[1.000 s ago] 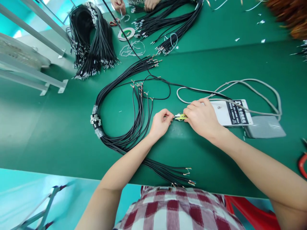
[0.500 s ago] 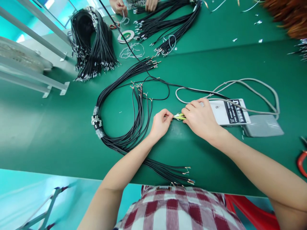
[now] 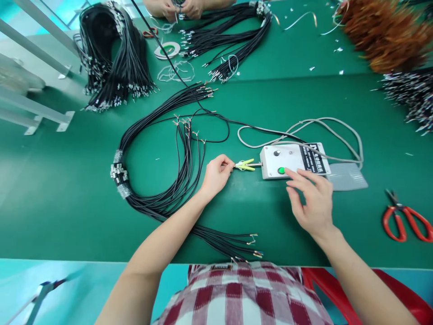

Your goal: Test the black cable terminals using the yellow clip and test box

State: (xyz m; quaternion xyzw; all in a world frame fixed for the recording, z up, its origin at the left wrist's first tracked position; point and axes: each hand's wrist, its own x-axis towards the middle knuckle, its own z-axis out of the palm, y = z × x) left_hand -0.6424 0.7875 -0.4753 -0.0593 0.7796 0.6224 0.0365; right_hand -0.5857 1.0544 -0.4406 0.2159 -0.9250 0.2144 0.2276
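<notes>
My left hand (image 3: 218, 175) is closed in a pinch at the left end of a yellow-green clip (image 3: 245, 164); what its fingertips hold is too small to name. The clip sits on a metal rod coming out of a white control box (image 3: 292, 155). Over the box's front edge is my right hand (image 3: 311, 198), fingers apart and holding nothing, its index fingertip at the green button (image 3: 281, 170). A bundle of black cables (image 3: 162, 198) curves on the green table left of my left hand, bare wire ends showing.
Red-handled pliers (image 3: 404, 221) lie at the right. A grey pedal (image 3: 347, 177) and looped grey cord are beside the box. Another person's hands (image 3: 182, 9) work at the top, near more black cables (image 3: 230, 34). A cable heap (image 3: 115, 58) stands upper left, brown fibres (image 3: 389, 34) upper right.
My right hand has let go of the yellow-green clip and moved right to the box's button, its fingers now spread. The view has shifted, showing the pliers fully. My left hand keeps its pinch.
</notes>
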